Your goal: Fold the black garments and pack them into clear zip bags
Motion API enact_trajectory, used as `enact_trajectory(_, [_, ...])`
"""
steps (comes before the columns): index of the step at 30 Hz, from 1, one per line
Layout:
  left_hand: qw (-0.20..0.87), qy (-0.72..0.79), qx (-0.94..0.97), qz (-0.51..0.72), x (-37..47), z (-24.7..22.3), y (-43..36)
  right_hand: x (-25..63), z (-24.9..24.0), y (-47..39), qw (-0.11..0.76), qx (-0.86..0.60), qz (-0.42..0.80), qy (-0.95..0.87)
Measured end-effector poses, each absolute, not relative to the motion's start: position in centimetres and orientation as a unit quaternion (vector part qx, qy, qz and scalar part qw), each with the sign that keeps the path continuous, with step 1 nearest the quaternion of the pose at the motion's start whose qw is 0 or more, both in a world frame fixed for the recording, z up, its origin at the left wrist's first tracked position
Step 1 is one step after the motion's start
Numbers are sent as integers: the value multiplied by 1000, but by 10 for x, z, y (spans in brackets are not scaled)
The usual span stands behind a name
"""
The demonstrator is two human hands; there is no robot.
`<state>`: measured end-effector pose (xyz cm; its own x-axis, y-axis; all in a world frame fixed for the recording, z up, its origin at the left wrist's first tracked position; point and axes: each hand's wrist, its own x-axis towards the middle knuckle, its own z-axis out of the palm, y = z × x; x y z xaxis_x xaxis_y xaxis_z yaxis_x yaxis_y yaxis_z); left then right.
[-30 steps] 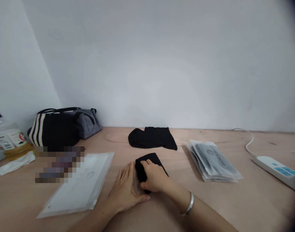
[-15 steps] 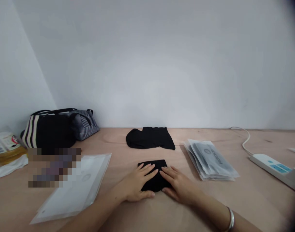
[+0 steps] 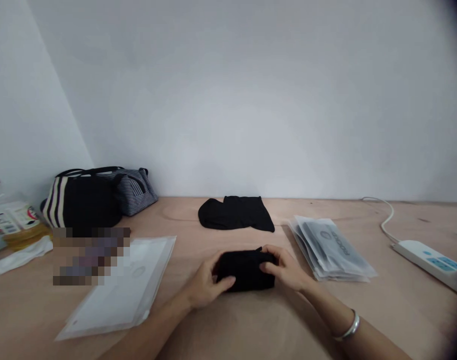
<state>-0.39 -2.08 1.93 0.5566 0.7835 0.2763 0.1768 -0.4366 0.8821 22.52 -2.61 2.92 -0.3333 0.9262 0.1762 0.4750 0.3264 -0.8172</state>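
A folded black sock (image 3: 245, 271) is held between my two hands just above or on the table, standing somewhat on edge. My left hand (image 3: 208, 284) grips its left end, thumb in front and fingers behind. At the other end, my right hand (image 3: 286, 269) pinches the fabric between thumb and fingers; a silver bangle is on that wrist. Behind, another black sock (image 3: 236, 214) lies flat near the wall, its rounded toe to the left.
Filled frosted zip bags (image 3: 335, 250) lie stacked on the right, beside a white power strip (image 3: 427, 257). Flat frosted bags (image 3: 127, 285) are on the left. Beyond them are a black bag with pale stripes (image 3: 89, 205), a striped pouch (image 3: 138, 192) and a bottle (image 3: 16, 225).
My hands were flat on the folded sock, fingers spread. Now they grip its two ends, and it is raised and turned toward me. The view has shifted slightly.
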Motion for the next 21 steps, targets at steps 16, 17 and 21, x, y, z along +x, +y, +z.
enact_trajectory(16, [56,376,914,141,4,0,-17,219,27,-34,175,-397,64,-899])
enact_trajectory(17, [61,380,914,126,4,-2,-17,219,26,-34,144,-393,75,-905])
enact_trajectory(21, [68,392,910,115,5,-8,-18,220,24,-32,92,-405,92,-905])
